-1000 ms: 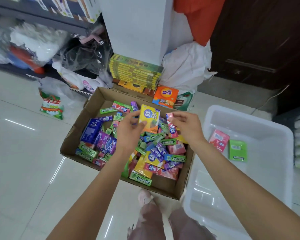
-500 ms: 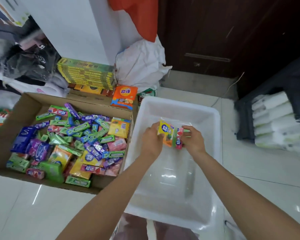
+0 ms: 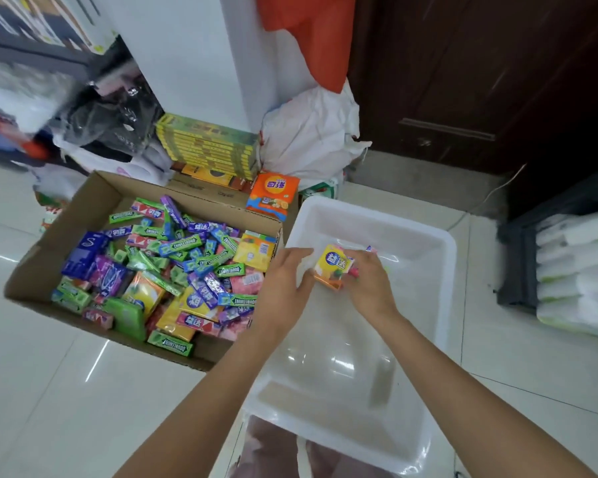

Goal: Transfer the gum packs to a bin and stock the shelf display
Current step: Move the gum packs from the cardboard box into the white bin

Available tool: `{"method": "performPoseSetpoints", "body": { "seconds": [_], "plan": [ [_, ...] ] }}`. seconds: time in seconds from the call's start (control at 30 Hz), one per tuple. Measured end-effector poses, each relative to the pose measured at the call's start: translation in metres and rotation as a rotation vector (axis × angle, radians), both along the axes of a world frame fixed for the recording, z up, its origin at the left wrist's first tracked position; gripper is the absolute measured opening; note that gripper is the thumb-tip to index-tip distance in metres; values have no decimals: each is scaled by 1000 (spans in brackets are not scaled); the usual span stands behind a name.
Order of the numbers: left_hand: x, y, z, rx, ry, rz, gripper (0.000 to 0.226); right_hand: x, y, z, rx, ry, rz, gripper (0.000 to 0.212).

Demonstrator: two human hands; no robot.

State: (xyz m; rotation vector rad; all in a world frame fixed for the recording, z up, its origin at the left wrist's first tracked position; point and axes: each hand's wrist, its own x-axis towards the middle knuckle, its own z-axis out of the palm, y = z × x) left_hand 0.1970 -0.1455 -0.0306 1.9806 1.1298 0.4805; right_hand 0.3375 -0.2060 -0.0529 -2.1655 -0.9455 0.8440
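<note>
A cardboard box on the floor at the left is full of mixed gum packs in green, purple, yellow and pink. Beside it on the right stands a white plastic bin. Both my hands are inside the bin near its far end. A yellow gum pack sits tilted between them, just off the relaxed fingertips of my left hand. My right hand curls over a slim pink gum pack, mostly hidden under the fingers. Packs lying deeper in the bin are hidden by my hands.
Behind the box are a stack of yellow-green cartons, an orange packet and a white sack. Black and clear bags lie at the back left. A dark rack with white rolls stands to the right. The floor is glossy tile.
Both hands carried the yellow and pink packs from over the box to the bin. The left hand's hold on the yellow pack has since loosened, and the view swung slightly left.
</note>
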Motion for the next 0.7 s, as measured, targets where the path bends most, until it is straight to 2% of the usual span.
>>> {"method": "performPoseSetpoints", "body": {
  "seconds": [0.13,0.3,0.37,0.47,0.57,0.63,0.7],
  "plan": [
    [-51,28,13,3,17,163,31,-42,32,29,117,32,121,38],
    [-128,78,9,-22,237,263,41,-103,86,44,170,29,300,35],
    [-155,99,2,-54,317,228,52,-126,104,35,135,-8,371,40],
    [-185,125,-11,-68,456,122,67,-153,127,21,-9,-51,494,60],
    [-199,146,-21,-70,519,11,71,-169,144,7,-178,-62,631,79],
    [-200,156,-27,-55,531,-65,68,-173,149,0,-275,-141,683,82],
    [-196,164,-33,-4,554,-129,64,-174,149,-5,-315,-222,637,75]
  ]
}}
